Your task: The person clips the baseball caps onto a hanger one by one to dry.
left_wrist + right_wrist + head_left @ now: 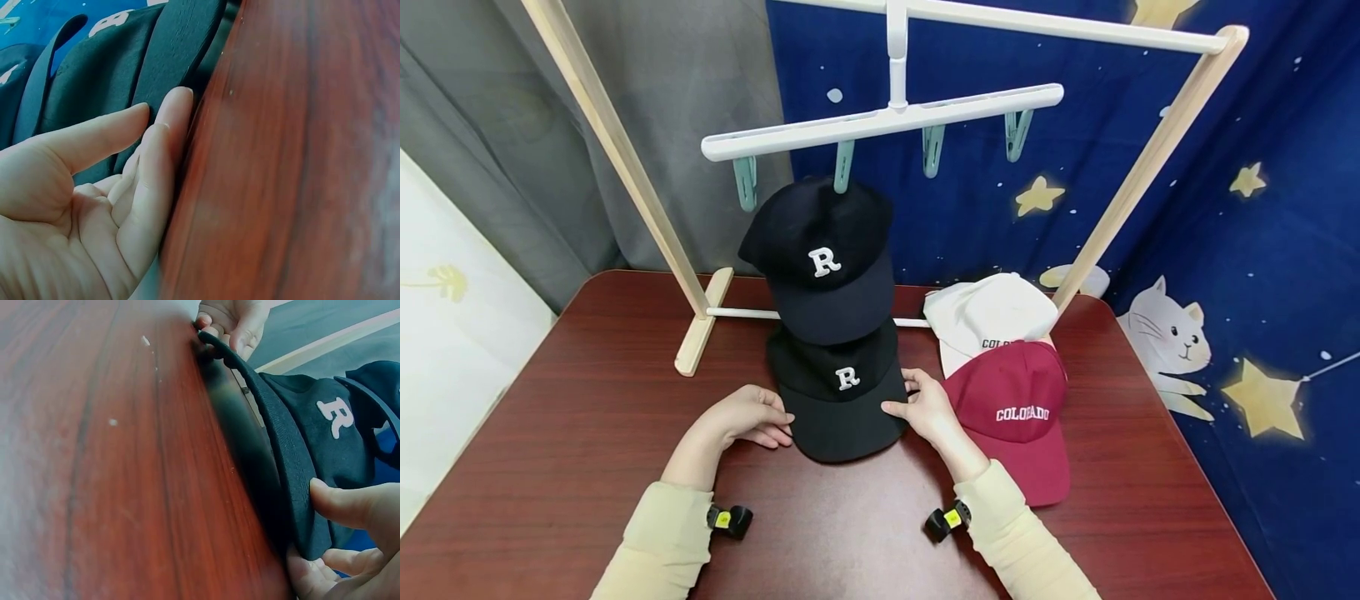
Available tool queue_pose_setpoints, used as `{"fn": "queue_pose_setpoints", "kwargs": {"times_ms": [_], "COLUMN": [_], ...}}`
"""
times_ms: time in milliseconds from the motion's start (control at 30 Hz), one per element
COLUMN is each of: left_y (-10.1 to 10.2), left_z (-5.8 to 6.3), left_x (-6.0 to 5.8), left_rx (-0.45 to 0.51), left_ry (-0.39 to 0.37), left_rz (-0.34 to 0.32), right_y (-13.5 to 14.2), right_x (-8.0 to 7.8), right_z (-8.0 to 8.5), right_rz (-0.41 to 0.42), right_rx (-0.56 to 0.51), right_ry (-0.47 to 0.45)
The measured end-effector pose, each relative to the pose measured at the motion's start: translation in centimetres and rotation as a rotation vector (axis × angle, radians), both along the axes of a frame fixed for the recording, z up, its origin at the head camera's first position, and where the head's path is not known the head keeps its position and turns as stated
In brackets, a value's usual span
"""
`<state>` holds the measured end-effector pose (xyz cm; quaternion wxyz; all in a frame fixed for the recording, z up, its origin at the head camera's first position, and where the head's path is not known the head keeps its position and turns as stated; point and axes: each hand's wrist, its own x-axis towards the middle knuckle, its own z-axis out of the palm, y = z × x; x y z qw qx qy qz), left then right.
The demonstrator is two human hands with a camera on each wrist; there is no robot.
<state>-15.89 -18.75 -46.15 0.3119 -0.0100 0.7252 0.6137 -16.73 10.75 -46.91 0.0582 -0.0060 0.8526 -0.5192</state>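
Note:
A black cap [850, 429] with a white R faces me on the table, with its brim toward me. My left hand [760, 417] pinches the left edge of its brim, thumb on top and fingers beneath. At the opposite edge, my right hand [928, 408] grips the brim the same way, the thumb [340, 503] pressing its upper side. In the right wrist view a gap shows under the curved middle of the brim. Behind and above is a navy cap [831, 308], also with an R; its brim overlaps the black cap's crown.
A maroon Colorado cap [1007, 383] lies right of my right hand, before a white cap [992, 308]. Over the table [587, 467] stands a wooden rack [617, 158] with a white hanger bar [850, 127] and several teal clips [933, 152]. One clip [843, 167] overlaps the navy cap's crown.

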Motion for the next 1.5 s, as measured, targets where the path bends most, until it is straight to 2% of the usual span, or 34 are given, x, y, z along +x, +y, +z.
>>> {"fn": "queue_pose_setpoints", "kwargs": {"times_ms": [133, 467, 733, 1067, 1500], "left_y": [-0.4, -1.4, -2.6, -4.1, -5.5], "left_z": [-0.1, -0.2, 0.0, -0.3, -0.1], "left_x": [0.1, 0.6, 1.2, 1.6, 2.2], "left_rx": [0.015, 0.013, 0.001, -0.019, -0.015], "left_ry": [-0.007, -0.012, -0.02, -0.018, -0.023], "left_rz": [-0.023, -0.028, -0.064, -0.073, -0.089], "right_y": [-0.3, -1.2, -1.9, -3.1, -4.2], "right_x": [0.0, 0.3, 0.5, 0.5, 0.7], "right_z": [-0.1, 0.0, 0.0, 0.0, 0.3], "right_rz": [0.018, 0.049, 0.091, 0.126, 0.171], "right_rx": [-0.01, -0.011, 0.067, 0.035, 0.024], "right_ry": [0.005, 0.012, 0.028, 0.029, 0.056]}}
